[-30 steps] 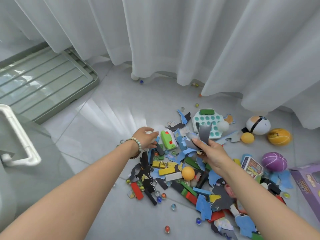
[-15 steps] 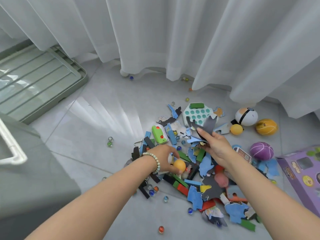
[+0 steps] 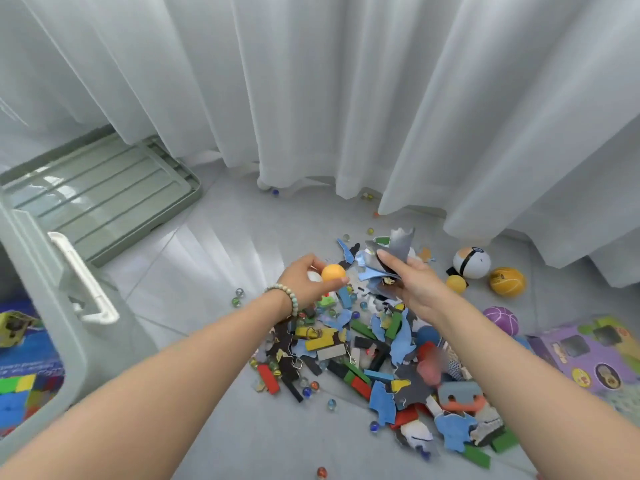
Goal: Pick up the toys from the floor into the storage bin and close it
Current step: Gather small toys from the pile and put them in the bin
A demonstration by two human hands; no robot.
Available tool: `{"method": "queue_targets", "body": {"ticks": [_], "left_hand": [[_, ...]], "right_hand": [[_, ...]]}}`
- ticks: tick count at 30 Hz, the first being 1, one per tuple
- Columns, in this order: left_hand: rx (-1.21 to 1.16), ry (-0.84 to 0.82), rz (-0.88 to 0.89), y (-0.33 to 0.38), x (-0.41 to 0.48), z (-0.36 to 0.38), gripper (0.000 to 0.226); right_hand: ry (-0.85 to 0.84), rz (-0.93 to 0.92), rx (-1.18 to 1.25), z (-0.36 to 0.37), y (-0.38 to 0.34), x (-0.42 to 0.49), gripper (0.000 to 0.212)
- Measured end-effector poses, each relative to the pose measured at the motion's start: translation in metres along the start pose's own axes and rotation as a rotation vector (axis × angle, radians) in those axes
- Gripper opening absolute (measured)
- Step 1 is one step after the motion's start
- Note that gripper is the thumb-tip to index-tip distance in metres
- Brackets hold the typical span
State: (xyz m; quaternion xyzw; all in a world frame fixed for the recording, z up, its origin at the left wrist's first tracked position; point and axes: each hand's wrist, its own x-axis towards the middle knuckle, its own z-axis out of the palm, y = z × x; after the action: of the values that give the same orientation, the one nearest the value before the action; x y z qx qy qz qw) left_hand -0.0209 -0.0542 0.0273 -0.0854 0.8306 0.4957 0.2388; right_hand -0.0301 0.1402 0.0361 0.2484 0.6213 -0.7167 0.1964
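Storage bin (image 3: pixel 41 292) stands open at far left, its lid (image 3: pixel 104 202) flat on the floor behind it. Left hand (image 3: pixel 304 282), down in the toy pile (image 3: pixel 360 362) half a second ago, now hovers above it pinching the orange ball (image 3: pixel 333 272); right hand (image 3: pixel 414 287) still grips its bunch of foam puzzle pieces (image 3: pixel 398 245), lifted higher.

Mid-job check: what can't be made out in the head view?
Head view:
Storage bin: cut by the left edge; wall hides most contents.
White thing behind the orange ball: mostly hidden by the left hand.
Foam pieces in the right hand: count unclear, they overlap.
Pink toy: blurred.
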Motion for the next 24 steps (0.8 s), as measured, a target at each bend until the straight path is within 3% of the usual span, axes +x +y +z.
{"method": "queue_targets", "body": {"ticks": [5,9,12,16,19,24], "left_hand": [[-0.051,0.163,0.103,0.052,-0.06,-0.107,0.038],[-0.125,0.345,0.12,0.039,-0.134,-0.209,0.029],[-0.19,0.501,0.065,-0.011,-0.197,-0.268,0.022],[-0.226,0.676,-0.153,-0.116,-0.268,-0.312,0.023],[-0.26,0.697,-0.334,-0.192,-0.298,-0.322,0.038],[-0.559,0.699,-0.498,-0.245,-0.29,-0.313,0.033]], "right_hand": [[-0.19,-0.116,-0.172,0.072,-0.075,-0.073,0.025],[-0.363,-0.121,-0.324,0.145,-0.1,-0.136,0.015],[-0.453,-0.085,-0.35,0.209,-0.09,-0.172,0.01],[-0.536,0.028,-0.434,0.293,-0.051,-0.196,0.013],[-0.556,0.075,-0.524,0.345,-0.017,-0.201,0.013],[-0.491,0.178,-0.457,0.398,0.028,-0.19,0.022]]}}
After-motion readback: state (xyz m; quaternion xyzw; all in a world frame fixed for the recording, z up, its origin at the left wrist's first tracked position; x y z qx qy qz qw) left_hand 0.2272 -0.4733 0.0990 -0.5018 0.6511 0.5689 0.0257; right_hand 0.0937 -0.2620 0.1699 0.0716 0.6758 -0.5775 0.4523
